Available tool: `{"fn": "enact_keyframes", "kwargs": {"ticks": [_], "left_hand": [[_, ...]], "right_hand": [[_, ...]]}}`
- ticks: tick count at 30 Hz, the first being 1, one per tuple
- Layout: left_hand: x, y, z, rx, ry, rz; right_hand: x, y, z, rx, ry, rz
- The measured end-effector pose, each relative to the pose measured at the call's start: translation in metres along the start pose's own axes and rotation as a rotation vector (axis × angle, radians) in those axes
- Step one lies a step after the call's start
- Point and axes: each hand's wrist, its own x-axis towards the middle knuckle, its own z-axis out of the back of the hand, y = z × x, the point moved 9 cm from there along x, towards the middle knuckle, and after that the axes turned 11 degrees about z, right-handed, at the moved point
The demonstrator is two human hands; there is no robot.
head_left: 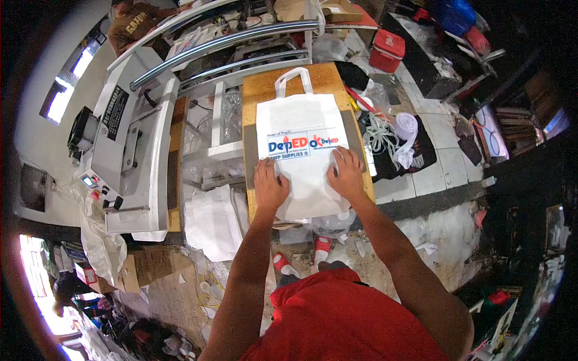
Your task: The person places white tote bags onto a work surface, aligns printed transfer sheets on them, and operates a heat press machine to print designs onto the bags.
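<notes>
White bag (301,114): lying flat on the bench (328,73), right in the middle, ending in a looped handle (306,81) at the far end and reaching close to the bench's near edge!
Print (289,144): running across the bag's middle in red and blue, reading "DepED", sitting just beyond the fingertips.
Left grip (271,185): pressing down on the bag's left side, spreading open, holding nothing closed inside, pointing fingers toward the far end.
Right grip (346,174): matching that on the right side, resting wide on the fabric, angling a thumb inward.
White stack (211,219): waiting low at the left, just beside the bench.
Machine (158,180): standing farther left, showing a lit panel (90,181) on its near end.
Metal roller (289,26): stretching across the far left, gleaming away.
White roll (406,129): lying to the right of the bench, near a tangle of pale straps (380,133) and touching dark cloth (426,147).
Red container (387,51): sitting at the far right on pale tiles.
Brown top (135,27): showing on a person at the far left, well apart from the bag.
</notes>
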Motion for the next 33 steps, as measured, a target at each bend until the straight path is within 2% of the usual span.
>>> {"fn": "enact_keyframes", "kwargs": {"ticks": [13, 17, 19, 21, 22, 23, 24, 26, 28, 29, 31, 33], "left_hand": [[0.002, 0.003, 0.002, -0.028, 0.003, 0.013], [-0.003, 0.012, 0.020, -0.170, -0.031, 0.057], [-0.001, 0.033, 0.059, -0.187, -0.103, 0.106], [-0.009, 0.049, 0.134, -0.120, -0.245, 0.066], [-0.006, 0.065, 0.181, -0.068, -0.315, 0.075], [-0.006, 0.085, 0.224, 0.138, -0.440, 0.040], [-0.003, 0.119, 0.269, 0.246, -0.523, 0.077], [0.001, 0.155, 0.359, 0.520, -0.670, 0.325], [0.007, 0.217, 0.413, 0.730, -0.622, 0.608], [0.011, 0.241, 0.425, 0.760, -0.547, 0.657], [0.019, 0.289, 0.428, 0.761, -0.210, 0.829], [0.031, 0.322, 0.426, 0.750, -0.146, 0.804]], "right_hand": [[0.001, -0.001, -0.002, 0.005, -0.001, -0.001], [-0.001, -0.001, 0.001, 0.030, -0.022, -0.012], [-0.004, -0.007, -0.009, 0.002, -0.089, 0.035], [-0.006, -0.016, -0.020, 0.123, -0.148, 0.039], [-0.005, -0.016, -0.024, 0.099, -0.163, 0.082], [-0.006, -0.012, -0.023, 0.070, -0.179, 0.117], [-0.007, -0.007, -0.021, 0.022, -0.141, 0.089], [-0.002, 0.005, -0.008, -0.024, -0.115, 0.072], [0.000, 0.002, -0.009, -0.002, -0.034, -0.029], [0.000, 0.002, -0.009, -0.001, -0.040, -0.027], [0.001, 0.001, -0.008, -0.016, -0.038, -0.029], [0.003, 0.001, -0.009, -0.008, -0.048, -0.042]]}}
